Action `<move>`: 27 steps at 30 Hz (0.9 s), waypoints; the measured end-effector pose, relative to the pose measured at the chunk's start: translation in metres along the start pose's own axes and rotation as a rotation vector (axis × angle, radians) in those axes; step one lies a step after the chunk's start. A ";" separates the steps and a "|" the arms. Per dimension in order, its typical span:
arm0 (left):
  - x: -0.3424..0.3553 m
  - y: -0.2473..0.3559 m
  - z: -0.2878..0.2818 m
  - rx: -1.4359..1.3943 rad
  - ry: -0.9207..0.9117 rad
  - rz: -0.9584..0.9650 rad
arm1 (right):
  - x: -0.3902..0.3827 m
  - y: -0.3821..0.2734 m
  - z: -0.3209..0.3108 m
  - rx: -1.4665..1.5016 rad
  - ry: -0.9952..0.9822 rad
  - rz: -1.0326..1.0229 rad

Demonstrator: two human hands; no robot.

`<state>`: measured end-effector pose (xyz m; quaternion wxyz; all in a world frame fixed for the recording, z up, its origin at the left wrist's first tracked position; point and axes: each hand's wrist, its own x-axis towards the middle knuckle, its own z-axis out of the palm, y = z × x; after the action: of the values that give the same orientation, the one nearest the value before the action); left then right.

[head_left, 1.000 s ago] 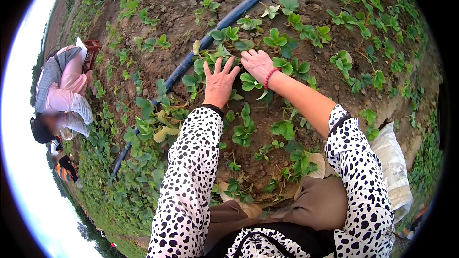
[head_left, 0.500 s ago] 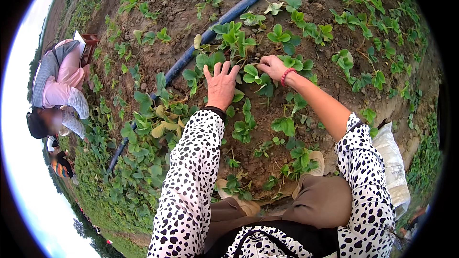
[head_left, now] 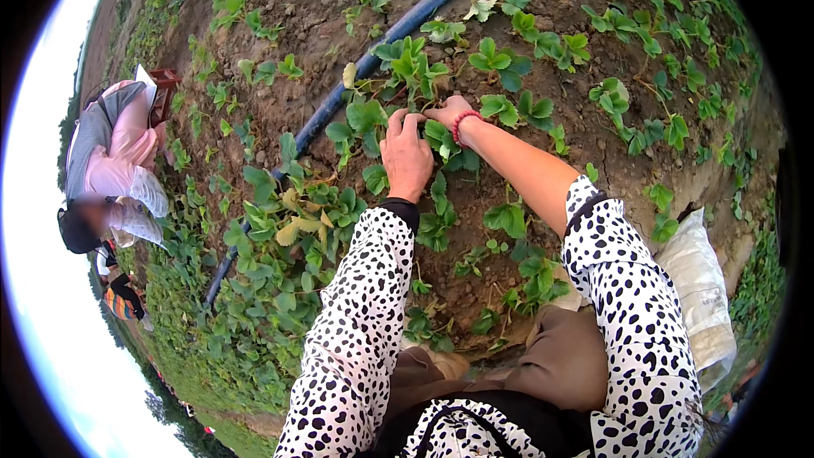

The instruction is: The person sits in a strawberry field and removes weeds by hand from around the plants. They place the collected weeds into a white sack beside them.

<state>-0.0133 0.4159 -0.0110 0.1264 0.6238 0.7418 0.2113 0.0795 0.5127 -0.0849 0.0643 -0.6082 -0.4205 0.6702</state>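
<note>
Both my hands meet at the base of a leafy green strawberry plant (head_left: 413,64) rooted in brown soil. My left hand (head_left: 405,159) points away from me, its fingers bent down and drawn together by the stems; the tips are hidden. From the right, my right hand (head_left: 449,115), with a red beaded bracelet (head_left: 463,125) on the wrist, has its fingers pinched close to the same stems. What either hand grips, if anything, is too small or covered to tell. Leaves of a neighbouring plant (head_left: 366,117) stand left of my left hand.
A dark blue hose (head_left: 415,17) crosses the bed just beyond the plant. More strawberry plants (head_left: 509,219) grow between my hands and my knees. A white sack (head_left: 697,288) lies at the right. At the far left a person in pink (head_left: 119,136) bends over the plants, another behind.
My left hand has closed from spread fingers to bent ones and moved right. My right hand has shifted left, so the two are now nearly touching at the plant's base.
</note>
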 end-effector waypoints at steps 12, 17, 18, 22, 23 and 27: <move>-0.003 -0.009 0.001 -0.138 -0.042 -0.056 | -0.005 0.014 0.012 -0.338 0.297 -0.401; -0.002 -0.004 0.003 -0.137 -0.066 -0.067 | 0.004 0.014 -0.034 -0.136 -0.014 -0.278; 0.000 -0.001 0.007 -0.158 -0.062 -0.069 | 0.015 0.028 -0.048 -0.422 0.049 -0.430; 0.007 -0.012 0.011 -0.222 -0.016 -0.072 | 0.004 0.023 -0.070 -0.685 0.076 -0.282; 0.009 -0.019 0.010 -0.240 0.002 -0.068 | -0.014 0.019 -0.080 -0.979 0.083 -0.448; 0.030 -0.027 0.018 -0.439 -0.066 -0.128 | -0.046 0.008 -0.093 -0.539 0.091 -0.518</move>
<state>-0.0348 0.4446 -0.0373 0.2962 0.5397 0.7116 0.3386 0.1749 0.5256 -0.0464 0.0880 -0.5057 -0.7185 0.4694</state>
